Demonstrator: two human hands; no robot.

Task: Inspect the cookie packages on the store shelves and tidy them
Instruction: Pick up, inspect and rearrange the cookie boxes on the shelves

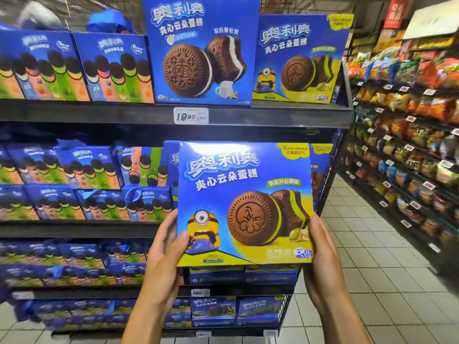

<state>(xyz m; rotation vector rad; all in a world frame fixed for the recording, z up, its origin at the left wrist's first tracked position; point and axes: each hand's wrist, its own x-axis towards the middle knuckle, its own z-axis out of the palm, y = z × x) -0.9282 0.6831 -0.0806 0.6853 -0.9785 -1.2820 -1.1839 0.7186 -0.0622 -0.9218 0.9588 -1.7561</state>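
I hold a blue and yellow cookie box with a Minion and a green-filled sandwich cake printed on it, upright in front of the second shelf. My left hand grips its lower left edge, thumb on the front. My right hand grips its lower right edge. Behind it on that shelf stand more boxes of the same kind, mostly hidden. On the top shelf a matching Minion box stands beside a blue box with a white-cream cookie.
Blue multi-flavour cookie packs fill the left of the dark shelves. A price tag reads 19.90. Lower shelves hold more blue boxes. A tiled aisle runs to the right, with snack-bag shelves beyond.
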